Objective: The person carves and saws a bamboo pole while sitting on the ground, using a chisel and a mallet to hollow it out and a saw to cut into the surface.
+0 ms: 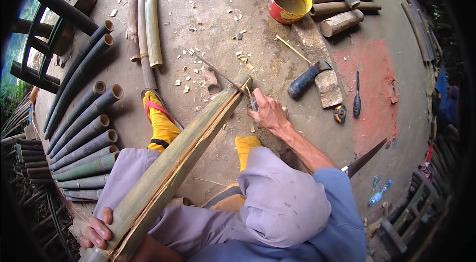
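A thick split bamboo pole slants across my lap, from the lower left up to the middle. My left hand is closed over its lower part, with the fingers wrapped on the near-left side. At the far end, my right hand is closed round the dark handle of a knife. Its long thin blade lies across the pole's tip and points to the upper left. A long crack with raised splinters runs along the pole. A thin sliver of bamboo stands up near the blade.
Bamboo tubes line the left; poles lie beyond. At right are a red-yellow bucket of brownish liquid, a board, a black-handled tool, a tape measure, a screwdriver-like tool, a saw blade and a bottle.
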`<move>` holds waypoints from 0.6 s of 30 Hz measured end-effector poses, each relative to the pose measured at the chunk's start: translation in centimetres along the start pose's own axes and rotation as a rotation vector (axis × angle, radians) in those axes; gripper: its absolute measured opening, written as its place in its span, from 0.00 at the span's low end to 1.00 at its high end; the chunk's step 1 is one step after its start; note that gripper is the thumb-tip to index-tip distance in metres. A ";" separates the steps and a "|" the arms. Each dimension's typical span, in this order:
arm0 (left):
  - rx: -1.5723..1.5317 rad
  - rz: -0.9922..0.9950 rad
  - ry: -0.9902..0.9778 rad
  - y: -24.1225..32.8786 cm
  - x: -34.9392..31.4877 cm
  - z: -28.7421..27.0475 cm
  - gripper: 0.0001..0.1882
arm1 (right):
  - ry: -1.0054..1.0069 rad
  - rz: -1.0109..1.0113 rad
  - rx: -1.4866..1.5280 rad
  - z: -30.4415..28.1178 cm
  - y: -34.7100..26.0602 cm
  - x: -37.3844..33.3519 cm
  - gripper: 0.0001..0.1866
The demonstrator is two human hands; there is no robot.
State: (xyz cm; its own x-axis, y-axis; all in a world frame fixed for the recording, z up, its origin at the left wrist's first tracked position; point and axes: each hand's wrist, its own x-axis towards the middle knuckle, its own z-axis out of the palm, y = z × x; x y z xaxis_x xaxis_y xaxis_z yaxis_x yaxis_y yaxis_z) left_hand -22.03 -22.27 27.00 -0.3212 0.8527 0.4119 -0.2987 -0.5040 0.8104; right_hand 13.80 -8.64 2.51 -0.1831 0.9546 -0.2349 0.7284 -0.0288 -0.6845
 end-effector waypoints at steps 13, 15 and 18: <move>0.143 0.253 0.165 -3.8 -0.3 6.4 0.30 | 0.205 -0.184 0.042 -1.7 -1.9 -6.2 0.23; 0.145 0.252 0.145 -3.5 0.3 6.6 0.26 | 0.467 -0.247 0.035 -2.3 -0.3 -9.5 0.23; 0.306 0.300 0.249 -3.6 0.2 7.2 0.24 | 0.814 0.323 0.194 -3.0 6.4 -15.8 0.30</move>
State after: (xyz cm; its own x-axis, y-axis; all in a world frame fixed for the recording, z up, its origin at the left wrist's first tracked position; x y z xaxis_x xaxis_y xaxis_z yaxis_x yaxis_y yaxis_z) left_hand -14.57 -19.28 27.21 -0.5688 0.5986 0.5641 0.1051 -0.6273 0.7717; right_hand 23.30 -22.99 3.92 0.5896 0.8041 0.0753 0.5256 -0.3112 -0.7918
